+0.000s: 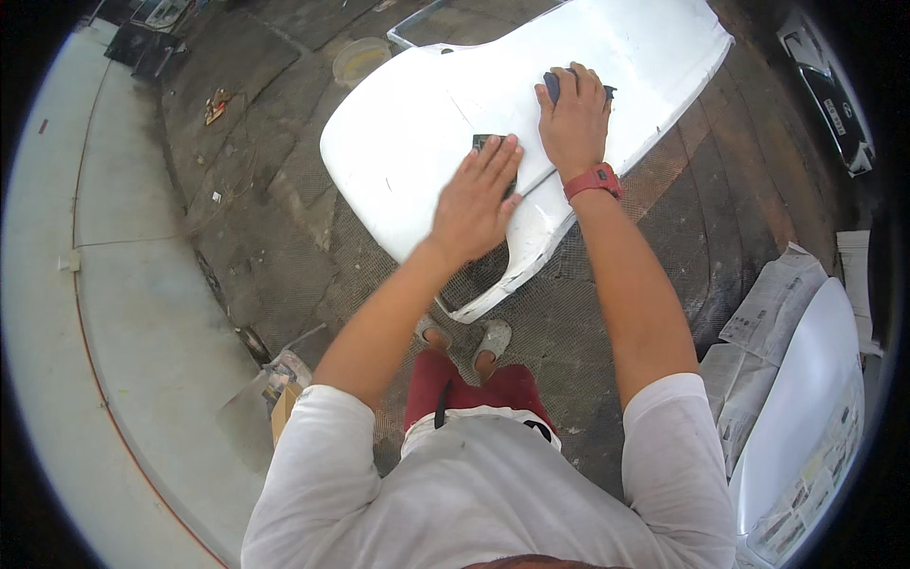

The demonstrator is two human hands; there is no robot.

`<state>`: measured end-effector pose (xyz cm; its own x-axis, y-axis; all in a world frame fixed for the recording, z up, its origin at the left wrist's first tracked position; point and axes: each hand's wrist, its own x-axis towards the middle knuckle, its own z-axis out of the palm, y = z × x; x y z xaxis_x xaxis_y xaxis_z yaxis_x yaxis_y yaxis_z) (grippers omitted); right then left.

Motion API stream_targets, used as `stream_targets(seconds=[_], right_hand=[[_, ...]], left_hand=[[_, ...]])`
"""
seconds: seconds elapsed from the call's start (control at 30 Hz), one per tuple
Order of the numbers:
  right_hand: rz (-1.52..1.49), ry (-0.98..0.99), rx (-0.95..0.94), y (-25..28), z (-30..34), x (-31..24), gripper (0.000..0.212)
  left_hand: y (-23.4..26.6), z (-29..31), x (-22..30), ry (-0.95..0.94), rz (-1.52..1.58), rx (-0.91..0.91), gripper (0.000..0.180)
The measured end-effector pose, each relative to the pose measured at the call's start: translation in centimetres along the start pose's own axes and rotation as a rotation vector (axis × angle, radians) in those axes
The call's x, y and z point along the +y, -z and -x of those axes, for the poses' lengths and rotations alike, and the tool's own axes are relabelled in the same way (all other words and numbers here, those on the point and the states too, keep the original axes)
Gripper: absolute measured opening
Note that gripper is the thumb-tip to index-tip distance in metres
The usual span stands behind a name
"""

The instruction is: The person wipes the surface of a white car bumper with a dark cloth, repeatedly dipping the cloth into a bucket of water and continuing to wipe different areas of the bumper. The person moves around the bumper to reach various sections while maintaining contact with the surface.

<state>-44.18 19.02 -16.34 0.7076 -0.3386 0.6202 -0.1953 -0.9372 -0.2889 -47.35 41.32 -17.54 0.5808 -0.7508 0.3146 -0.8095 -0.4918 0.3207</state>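
A large white car body panel [393,142] lies in front of me, with a curved cutout along its near edge. My left hand [477,207] rests flat on it, fingers stretched out. Beneath those fingers is a dark square patch [482,141]; whether it is an opening or a sheet I cannot tell. Farther right, my right hand [576,119] is curled over a dark blue pad [553,87] pressed against the panel. Most of that pad is hidden under the fingers. A red watch [594,182] is on my right wrist.
A pale basin [360,63] stands behind the panel's left end. At right lie a silver-white curved panel [801,408] and newspaper sheets [773,299]. A car bumper with a plate [834,104] is at the far right. A pale wall [133,313] runs along the left.
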Motion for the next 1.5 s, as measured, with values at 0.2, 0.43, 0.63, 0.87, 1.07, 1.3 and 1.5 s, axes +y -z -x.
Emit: stream_targets(seconds=[0.2, 0.43, 0.63, 0.87, 1.07, 1.3, 1.5], right_hand=[[-0.022, 0.051, 0.009, -0.8, -0.2, -0.9, 0.041], [0.047, 0.077, 0.008, 0.0, -0.4, -0.1, 0.039], [0.056, 0.091, 0.019, -0.8, -0.3, -0.9, 0.040], [0.109, 0.069, -0.022, -0.2, -0.1, -0.4, 0.038], [0.058, 0.136, 0.010, -1.0, -0.5, -0.4, 0.038], [0.094, 0.135, 0.009, 0.1, -0.3, 0.8, 0.039], [0.075, 0.206, 0.030, -1.0, -0.7, 0.0, 0.040]], left_hand=[[1.4, -7.7, -8.9, 0.190, -0.138, 0.233, 0.064], [1.2, 3.9, -1.1, 0.186, -0.033, 0.025, 0.069], [3.3, -3.1, -11.0, 0.420, -0.098, 0.240, 0.069], [-0.6, 11.4, -2.6, 0.415, 0.016, 0.097, 0.068], [2.6, 4.4, -11.4, 0.626, -0.044, 0.310, 0.076], [-3.2, 12.9, -0.4, 0.591, 0.152, 0.254, 0.070], [1.0, 8.4, -11.6, 0.712, 0.053, 0.444, 0.075]])
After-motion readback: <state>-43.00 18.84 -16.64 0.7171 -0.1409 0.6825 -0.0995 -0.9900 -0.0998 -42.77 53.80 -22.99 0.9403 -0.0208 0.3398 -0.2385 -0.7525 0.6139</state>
